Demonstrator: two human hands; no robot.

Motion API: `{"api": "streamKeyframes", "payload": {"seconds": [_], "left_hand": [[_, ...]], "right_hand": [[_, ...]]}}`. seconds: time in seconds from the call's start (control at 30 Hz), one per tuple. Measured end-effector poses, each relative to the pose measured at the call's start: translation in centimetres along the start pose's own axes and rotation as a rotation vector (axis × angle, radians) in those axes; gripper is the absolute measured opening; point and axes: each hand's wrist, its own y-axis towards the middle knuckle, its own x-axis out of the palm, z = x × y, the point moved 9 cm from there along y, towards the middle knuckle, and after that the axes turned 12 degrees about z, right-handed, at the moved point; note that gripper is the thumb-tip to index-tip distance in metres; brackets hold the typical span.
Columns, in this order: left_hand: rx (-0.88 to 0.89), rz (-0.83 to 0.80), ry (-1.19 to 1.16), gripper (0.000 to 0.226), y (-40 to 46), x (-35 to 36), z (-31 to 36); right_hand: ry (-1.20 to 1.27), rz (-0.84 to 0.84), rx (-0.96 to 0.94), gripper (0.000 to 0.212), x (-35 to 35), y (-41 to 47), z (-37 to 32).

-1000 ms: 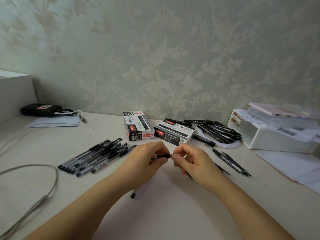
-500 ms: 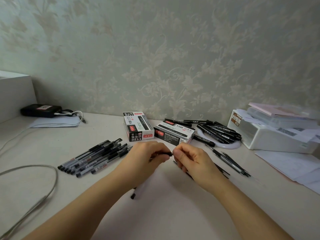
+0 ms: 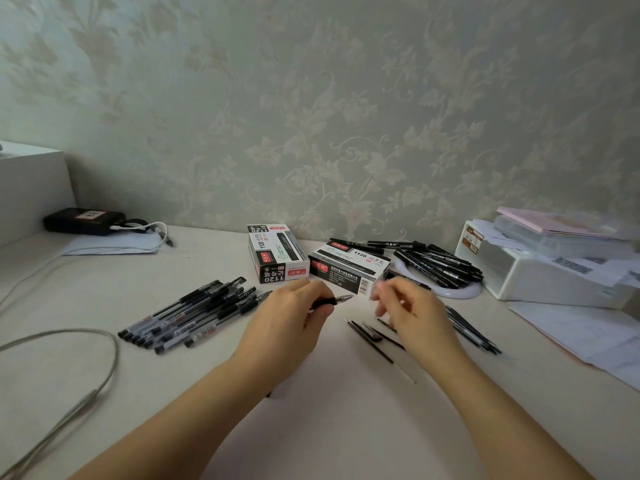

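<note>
My left hand (image 3: 291, 317) grips a black gel pen (image 3: 332, 300) by its rubber grip, the metal tip pointing right and bare of any cap. My right hand (image 3: 408, 310) hovers a short way to the right of the tip, blurred, fingers loosely curled; nothing shows between them. Below the right hand lie loose refills and pen parts (image 3: 370, 336) on the white desk (image 3: 346, 420). A row of several capped gel pens (image 3: 187, 315) lies left of my left hand.
Two marker boxes (image 3: 277, 252) (image 3: 349, 268) stand behind the hands. A pile of black markers (image 3: 436, 263) lies at the back right, next to a white box with papers (image 3: 554, 271). A grey cable (image 3: 69, 386) loops at the left. A black device (image 3: 83, 220) sits at the back left.
My hands were together at the pen's tip. They have now parted: the right hand has pulled away to the right, and the pen's metal tip shows.
</note>
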Motion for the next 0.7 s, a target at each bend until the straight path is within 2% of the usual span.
{"api": "streamKeyframes", "payload": {"seconds": [0.07,0.17,0.43,0.7], "left_hand": [[-0.032,-0.007,0.038,0.006,0.0,-0.1,-1.0],[-0.056,-0.021,0.05,0.006,0.0,0.1,-1.6],[-0.071,-0.087,0.06,0.012,-0.4,0.9,-1.9],[-0.089,-0.085,0.047,0.012,-0.4,0.8,-2.0]], "right_hand": [[-0.236,0.079,-0.065,0.015,-1.2,0.3,0.9],[-0.355,0.038,-0.089,0.007,-0.5,0.0,1.6],[-0.398,-0.094,-0.11,0.006,1.7,-0.9,2.2],[-0.334,-0.016,-0.125,0.006,0.4,-0.2,1.7]]}}
